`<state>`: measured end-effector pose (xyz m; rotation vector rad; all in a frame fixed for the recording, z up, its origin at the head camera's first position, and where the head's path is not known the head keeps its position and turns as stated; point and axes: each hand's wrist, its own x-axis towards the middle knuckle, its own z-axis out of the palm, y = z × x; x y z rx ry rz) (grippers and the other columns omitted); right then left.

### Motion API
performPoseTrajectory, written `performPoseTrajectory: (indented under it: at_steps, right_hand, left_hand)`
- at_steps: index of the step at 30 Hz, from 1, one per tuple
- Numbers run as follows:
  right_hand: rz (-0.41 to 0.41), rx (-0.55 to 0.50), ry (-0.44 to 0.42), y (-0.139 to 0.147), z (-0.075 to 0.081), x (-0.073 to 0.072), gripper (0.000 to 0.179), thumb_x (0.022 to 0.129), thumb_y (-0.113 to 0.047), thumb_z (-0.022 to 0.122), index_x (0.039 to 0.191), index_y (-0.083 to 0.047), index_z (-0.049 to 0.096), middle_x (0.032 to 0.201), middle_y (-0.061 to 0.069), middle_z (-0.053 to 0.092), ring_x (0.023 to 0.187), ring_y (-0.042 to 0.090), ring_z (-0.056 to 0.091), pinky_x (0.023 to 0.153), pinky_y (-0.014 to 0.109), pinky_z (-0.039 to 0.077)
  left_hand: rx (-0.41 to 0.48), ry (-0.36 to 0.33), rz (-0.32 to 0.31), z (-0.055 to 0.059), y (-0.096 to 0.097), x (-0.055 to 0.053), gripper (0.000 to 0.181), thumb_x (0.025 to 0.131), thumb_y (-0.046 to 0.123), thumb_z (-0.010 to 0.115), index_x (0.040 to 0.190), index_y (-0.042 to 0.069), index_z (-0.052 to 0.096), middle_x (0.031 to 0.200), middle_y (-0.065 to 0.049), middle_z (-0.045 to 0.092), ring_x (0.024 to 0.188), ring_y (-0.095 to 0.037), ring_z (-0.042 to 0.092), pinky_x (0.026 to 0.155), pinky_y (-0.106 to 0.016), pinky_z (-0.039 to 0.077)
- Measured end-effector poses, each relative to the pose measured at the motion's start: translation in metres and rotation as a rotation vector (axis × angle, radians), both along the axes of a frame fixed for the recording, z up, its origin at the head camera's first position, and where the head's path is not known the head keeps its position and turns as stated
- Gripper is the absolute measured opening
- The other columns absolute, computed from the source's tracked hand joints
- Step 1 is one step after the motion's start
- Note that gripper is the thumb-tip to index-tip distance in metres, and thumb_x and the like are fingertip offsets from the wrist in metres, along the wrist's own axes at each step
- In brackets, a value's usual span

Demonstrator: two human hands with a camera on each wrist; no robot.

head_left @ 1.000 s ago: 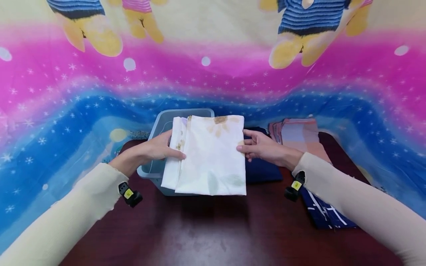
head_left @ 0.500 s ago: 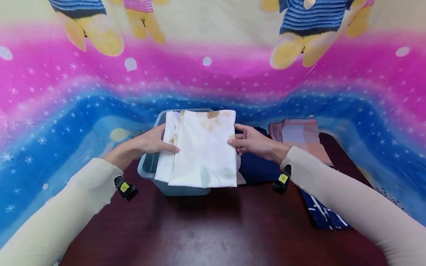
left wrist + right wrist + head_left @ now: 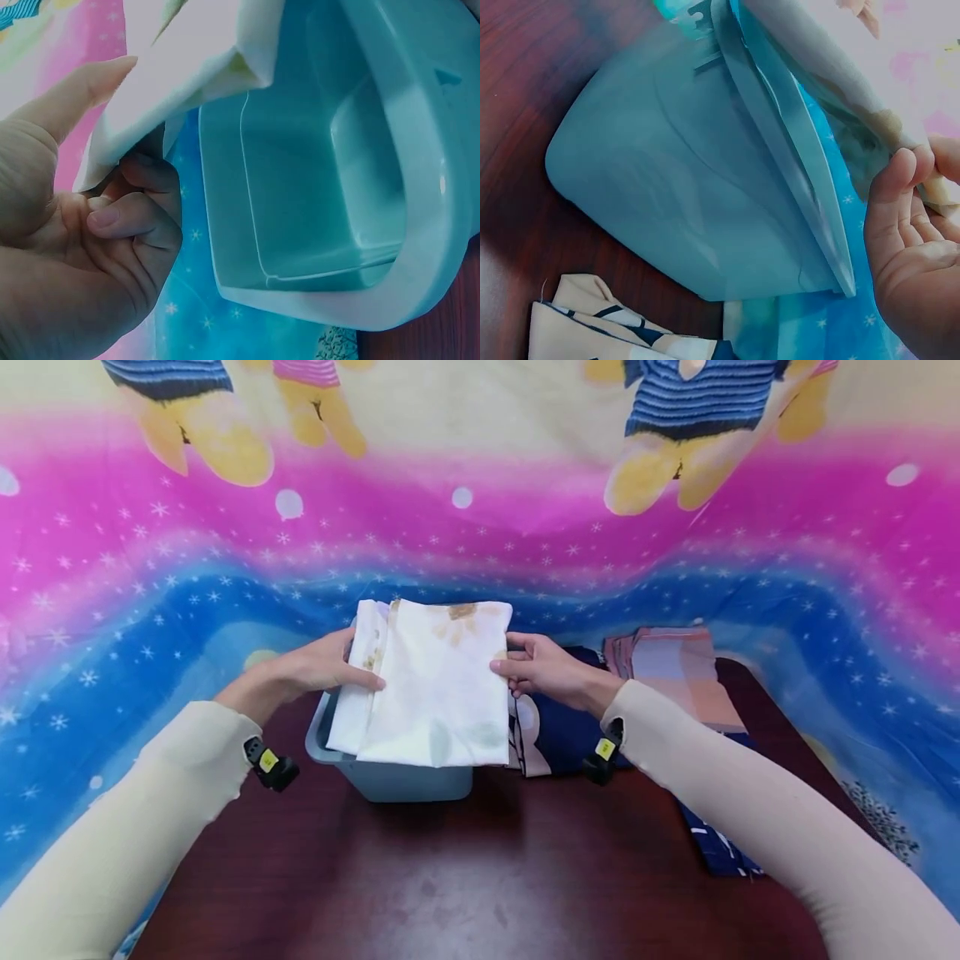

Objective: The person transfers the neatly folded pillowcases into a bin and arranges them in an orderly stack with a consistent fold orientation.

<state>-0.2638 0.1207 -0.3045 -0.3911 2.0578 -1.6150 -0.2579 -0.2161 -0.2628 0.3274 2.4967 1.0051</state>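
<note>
Left hand: we see it gripping the left side of a folded white floral cloth, thumb across the front and pointing inward, the other fingers behind; the left wrist view shows fingers curled beneath the fold.
Right hand: we find it pinching the opposite edge, thumb on the front, fingers behind, at much the same height as the left hand.
Arms: both reach forward and angle in toward each other, the left sleeve and the right sleeve leaving the wrists bare.
Wrist gear: we note a black left wrist camera and a black right wrist camera, each at its cuff.
Folded white floral cloth: it spans the gap between the hands, brown flower near the top, pale green leaves near the bottom; we see it over the grey-blue plastic bin, hiding most of the opening in the head view.
Worktop: dark reddish brown, bearing the upright bin and, to its right, a navy patterned cloth.
Far right: we make out a pink-and-peach checked cloth, folded, and a navy cloth with white lines, partly hidden by the right sleeve.
</note>
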Motion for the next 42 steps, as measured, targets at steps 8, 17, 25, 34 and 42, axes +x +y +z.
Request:
performPoseTrajectory:
  at_steps: [8, 17, 25, 34, 42]
  right_hand:
    - [-0.024, -0.010, -0.001, -0.015, 0.003, -0.006, 0.079, 0.105, -0.023, 0.056, 0.164, -0.018, 0.005, 0.080, 0.001, 0.052, 0.072, 0.014, 0.049, 0.078, 0.031, 0.051]
    - [-0.037, -0.029, 0.008, -0.026, 0.004, -0.013, 0.075, 0.104, -0.022, 0.058, 0.164, -0.019, 0.012, 0.084, 0.003, 0.061, 0.079, 0.016, 0.058, 0.076, 0.028, 0.054]
    - [-0.045, -0.040, 0.025, -0.038, 0.011, -0.018, 0.072, 0.104, -0.019, 0.057, 0.163, -0.021, 0.016, 0.099, 0.004, 0.066, 0.080, 0.016, 0.059, 0.076, 0.029, 0.054]
    - [-0.089, -0.049, 0.050, -0.049, 0.017, -0.026, 0.067, 0.103, -0.016, 0.059, 0.160, -0.021, 0.026, 0.105, 0.008, 0.067, 0.080, 0.018, 0.061, 0.091, 0.041, 0.054]
    - [-0.099, -0.036, 0.019, -0.053, 0.002, -0.029, 0.066, 0.103, -0.017, 0.059, 0.160, -0.021, 0.026, 0.097, 0.007, 0.066, 0.082, 0.018, 0.059, 0.086, 0.036, 0.052]
  left_hand:
    - [0.009, -0.024, -0.020, 0.003, -0.013, -0.010, 0.090, 0.094, 0.031, 0.072, 0.159, 0.014, 0.014, 0.135, -0.019, 0.054, 0.101, -0.018, 0.068, 0.083, -0.038, 0.060]
    - [-0.032, 0.043, -0.055, 0.009, -0.023, -0.022, 0.089, 0.094, 0.026, 0.073, 0.159, 0.016, 0.013, 0.135, -0.019, 0.052, 0.110, -0.026, 0.067, 0.087, -0.044, 0.060]
    - [-0.090, 0.111, -0.034, 0.012, -0.026, -0.028, 0.090, 0.093, 0.025, 0.074, 0.159, 0.014, 0.015, 0.131, -0.021, 0.053, 0.116, -0.034, 0.063, 0.090, -0.048, 0.058]
    - [-0.090, 0.139, -0.014, 0.013, -0.028, -0.030, 0.086, 0.094, 0.023, 0.072, 0.158, 0.012, 0.016, 0.132, -0.023, 0.053, 0.118, -0.039, 0.062, 0.093, -0.052, 0.057]
    - [-0.122, 0.142, -0.004, 0.006, -0.023, -0.032, 0.090, 0.094, 0.022, 0.073, 0.160, 0.013, 0.013, 0.132, -0.023, 0.054, 0.121, -0.040, 0.061, 0.098, -0.054, 0.054]
